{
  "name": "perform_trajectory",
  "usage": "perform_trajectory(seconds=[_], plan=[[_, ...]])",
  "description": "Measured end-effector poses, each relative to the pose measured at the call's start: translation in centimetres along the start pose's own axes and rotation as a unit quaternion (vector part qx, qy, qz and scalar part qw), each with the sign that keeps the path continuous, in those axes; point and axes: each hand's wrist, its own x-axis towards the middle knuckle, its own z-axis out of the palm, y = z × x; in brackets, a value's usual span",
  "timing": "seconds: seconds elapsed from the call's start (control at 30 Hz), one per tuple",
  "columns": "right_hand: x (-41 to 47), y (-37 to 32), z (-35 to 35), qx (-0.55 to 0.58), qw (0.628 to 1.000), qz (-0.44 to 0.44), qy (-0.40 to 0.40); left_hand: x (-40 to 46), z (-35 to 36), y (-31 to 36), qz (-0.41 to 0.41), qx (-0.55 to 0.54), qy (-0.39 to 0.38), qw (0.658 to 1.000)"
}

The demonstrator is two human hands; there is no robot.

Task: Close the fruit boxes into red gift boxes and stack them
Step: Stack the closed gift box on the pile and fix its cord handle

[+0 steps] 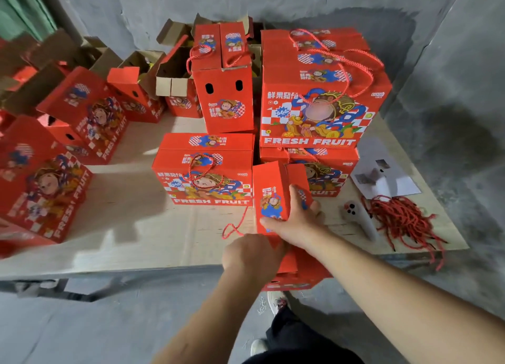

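1. The right hand (pixel 293 221) presses the top flaps of the red gift box (pixel 273 197) at the near edge of the surface (pixel 136 227). Its fingers lie spread across the flaps, thumb along the near left corner, so this grip is a flat press, not a pinch.
2. The left hand (pixel 251 257) sits just below and left of that, knuckles up, fingers curled against the box's near side. I cannot tell from here whether it holds the red rope handle (pixel 232 231) or the cardboard itself.
3. To close it well, I'd keep both flaps level under the right palm and seat the seam before letting go; a flap looks raised on the far side.
4. The loose rope loops out left of the left hand's grip, so it should be kept out of the seam.
5. The box hangs partly over the surface's edge, directly under both hands; pushing it farther on would steady it.
6. Beyond the grip, closed boxes stand stacked (pixel 322 90), the likely destination.
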Motion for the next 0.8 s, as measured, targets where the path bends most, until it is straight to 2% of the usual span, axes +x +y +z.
perform_trajectory(seconds=[0.1, 0.2, 0.23, 0.3, 0.37, 0.4, 0.43, 0.5, 0.67, 0.73, 0.8], plan=[[0.5, 0.7, -1.1, -0.06, 0.998, -0.014, 0.018, -0.2, 1.1, 0.4, 0.041, -0.168, -0.041, 0.984], [0.7, 1.4, -1.4, -0.141, 0.989, -0.035, 0.028, 0.0, 2.3, -0.3, 0.114, -0.299, -0.105, 0.941], [0.6, 1.7, -1.4, -0.155, 0.986, -0.043, 0.032, 0.3, 2.6, -1.0, 0.122, -0.328, -0.103, 0.931], [0.5, 2.0, -1.6, -0.173, 0.982, -0.061, 0.048, 1.6, 2.2, -3.0, 0.099, -0.404, -0.02, 0.909], [0.4, 2.0, -1.7, -0.192, 0.977, -0.075, 0.049, 3.9, 0.7, -5.1, 0.018, -0.489, 0.073, 0.869], [0.4, 2.0, -1.8, -0.202, 0.975, -0.084, 0.045, 5.2, -0.4, -5.8, -0.015, -0.51, 0.086, 0.856], [0.5, 2.0, -2.0, -0.212, 0.972, -0.093, 0.039, 6.4, -1.4, -6.3, -0.037, -0.507, 0.076, 0.858], [0.7, 2.3, -2.6, -0.229, 0.967, -0.112, 0.015, 8.8, -2.9, -6.6, -0.045, -0.464, 0.049, 0.883], [1.8, 4.3, -5.4, -0.29, 0.938, -0.179, -0.064, 12.0, -5.0, -6.3, -0.007, -0.348, 0.019, 0.937], [2.4, 5.3, -6.6, -0.303, 0.925, -0.213, -0.084, 12.5, -4.8, -6.2, 0.021, -0.368, -0.012, 0.93], [2.8, 6.0, -7.5, -0.308, 0.916, -0.241, -0.093, 12.1, -4.4, -5.7, 0.047, -0.464, -0.016, 0.884]])
